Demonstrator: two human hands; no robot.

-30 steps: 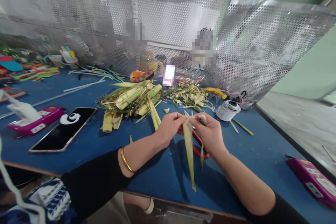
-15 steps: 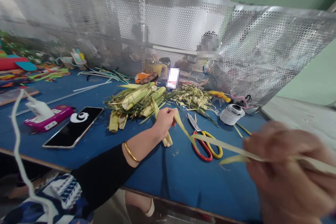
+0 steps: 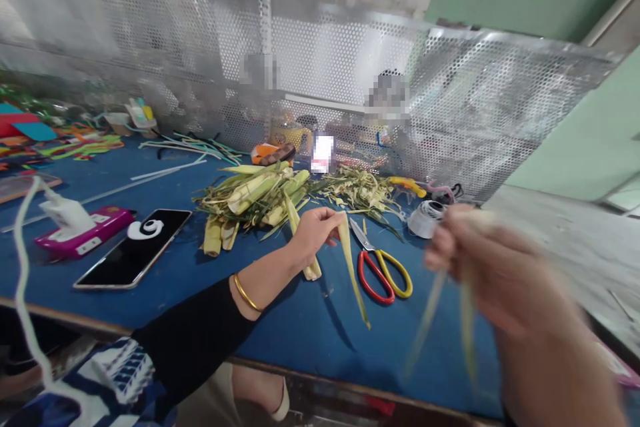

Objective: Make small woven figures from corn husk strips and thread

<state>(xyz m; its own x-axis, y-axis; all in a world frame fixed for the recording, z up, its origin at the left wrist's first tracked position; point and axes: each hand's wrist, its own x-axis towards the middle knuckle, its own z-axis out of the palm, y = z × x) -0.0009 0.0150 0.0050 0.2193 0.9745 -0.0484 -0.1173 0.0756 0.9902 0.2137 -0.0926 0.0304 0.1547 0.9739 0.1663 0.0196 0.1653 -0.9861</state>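
Note:
My left hand [image 3: 320, 230] is closed in a pinch on the top end of a pale green leaf strip [image 3: 353, 273], which hangs free over the blue table. To the right and closer to me, my right hand [image 3: 493, 267] is raised and blurred. Its fingers are closed, with thin leaf strips [image 3: 467, 327] hanging below them. Between the hands lie scissors [image 3: 384, 277] with one red and one yellow handle, blades pointing away. Just behind my left hand is a pile of green husks and leaves [image 3: 255, 197]; one long piece [image 3: 313, 270] passes under that hand.
A heap of shredded leaf scraps [image 3: 363, 190] and a white twine roll [image 3: 425, 219] lie farther back. At left are a black phone [image 3: 135, 250] and a purple power strip [image 3: 83, 233] with a white cable. A perforated metal screen [image 3: 330, 53] bounds the table [image 3: 280, 333].
The strip stretched between my hands has come apart: one piece hangs from my left hand, others from my right. My right hand has moved up and slightly left. The view has shifted slightly.

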